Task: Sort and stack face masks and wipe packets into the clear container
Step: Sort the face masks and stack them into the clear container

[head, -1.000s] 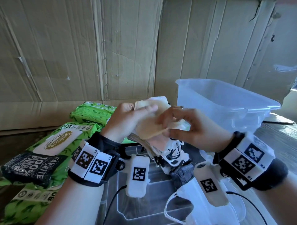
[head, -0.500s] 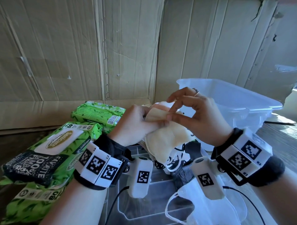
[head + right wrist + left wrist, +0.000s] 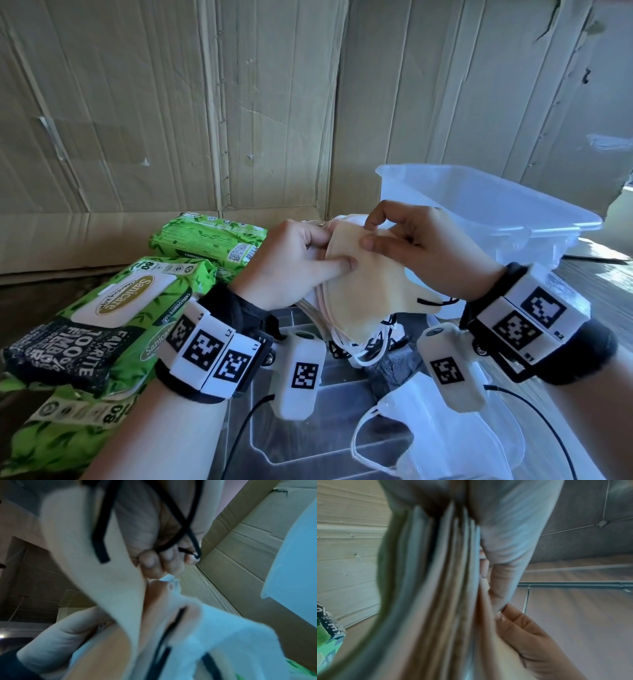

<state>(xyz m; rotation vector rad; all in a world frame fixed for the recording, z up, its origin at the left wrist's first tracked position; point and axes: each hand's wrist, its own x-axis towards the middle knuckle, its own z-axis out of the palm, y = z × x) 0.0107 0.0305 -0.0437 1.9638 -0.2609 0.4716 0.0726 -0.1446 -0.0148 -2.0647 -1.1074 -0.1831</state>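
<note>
Face mask stack held mid-air, clear container at 2 o'clock. Left hand grip clamps stack; right hand pinches top beige mask. Risk: loose hold fans stack, dangling ear loops snag.

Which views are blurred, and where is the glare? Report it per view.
Head view: sharp, wide-angle bend in the cardboard wall, sunlit glare on the clear plastic container. Left wrist view: stack of folded face masks smeared, too near. Right wrist view: beige face mask and black ear loops soft, dim.
</note>
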